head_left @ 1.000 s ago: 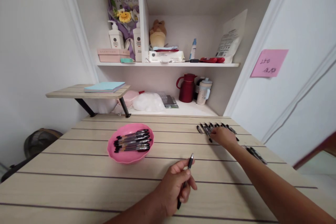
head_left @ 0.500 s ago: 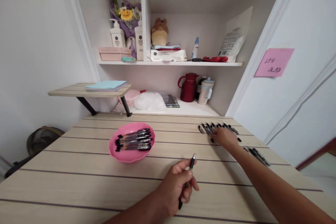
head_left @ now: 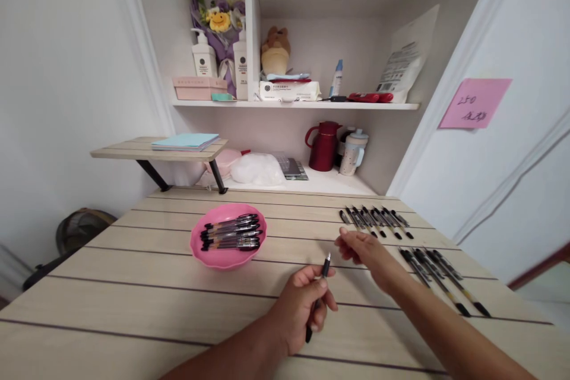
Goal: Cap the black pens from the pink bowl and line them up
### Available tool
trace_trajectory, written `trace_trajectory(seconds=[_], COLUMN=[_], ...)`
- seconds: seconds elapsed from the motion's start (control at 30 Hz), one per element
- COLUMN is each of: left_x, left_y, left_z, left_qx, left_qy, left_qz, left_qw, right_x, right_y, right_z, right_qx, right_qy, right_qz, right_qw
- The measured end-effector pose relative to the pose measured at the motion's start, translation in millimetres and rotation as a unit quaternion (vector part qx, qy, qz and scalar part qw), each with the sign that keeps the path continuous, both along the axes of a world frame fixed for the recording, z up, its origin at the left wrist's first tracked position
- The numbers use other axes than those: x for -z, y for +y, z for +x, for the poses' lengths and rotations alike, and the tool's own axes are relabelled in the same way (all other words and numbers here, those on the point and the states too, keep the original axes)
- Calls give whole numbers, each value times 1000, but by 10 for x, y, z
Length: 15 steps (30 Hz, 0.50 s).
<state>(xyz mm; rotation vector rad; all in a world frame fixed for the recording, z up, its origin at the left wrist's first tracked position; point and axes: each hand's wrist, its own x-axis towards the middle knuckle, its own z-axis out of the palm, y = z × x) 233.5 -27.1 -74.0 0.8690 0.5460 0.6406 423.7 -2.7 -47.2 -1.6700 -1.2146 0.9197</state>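
My left hand [head_left: 307, 303] is closed around a black gel pen [head_left: 326, 266], its bare metal tip pointing up and away. My right hand [head_left: 358, 249] hovers just right of that tip, thumb and fingers pinched together; whatever is between them, if anything, is hidden. Beyond it lies a row of black pens and caps [head_left: 376, 222] at the table's far right. Nearer me on the right is a second group of pens and caps [head_left: 439, 270], with tips facing away. A pink scalloped bowl [head_left: 214, 262] on the left holds several capped pens [head_left: 234, 231].
The slatted wooden table [head_left: 146, 285] carries a small raised shelf [head_left: 120, 148] at the back left, with blue paper [head_left: 187, 141] on it. Behind stand a red jug [head_left: 324, 148] and a pale cup [head_left: 354, 153]. A pink note [head_left: 476, 104] sticks to the right wall.
My right hand has come back from the far row of pens toward the pen in my left hand, uncovering the row. My left hand keeps its hold, almost unmoved; the view has shifted slightly.
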Motion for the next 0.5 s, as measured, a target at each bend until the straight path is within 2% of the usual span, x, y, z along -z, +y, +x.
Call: trace_trajectory(seconds=[0.07,0.17,0.3,0.5], left_x=[16,36,39,11], left_y=[7,8,0,-2], left_z=[6,19,27,19], left_qx=[-6,-16,-21,-9], left_qy=[-7,-10,-2,2], left_qz=[12,26,29,10], left_qw=[1000,999,999,1000], right_x=[10,44,119,99], right_y=[-164,-294,-306,-348], right_z=[-303,-583,-664,-687], right_qx=[-14,-5,24,-3], right_qy=[128,186,251,345], right_qz=[-1,37,65,76], right_qw=[992,982,966,935])
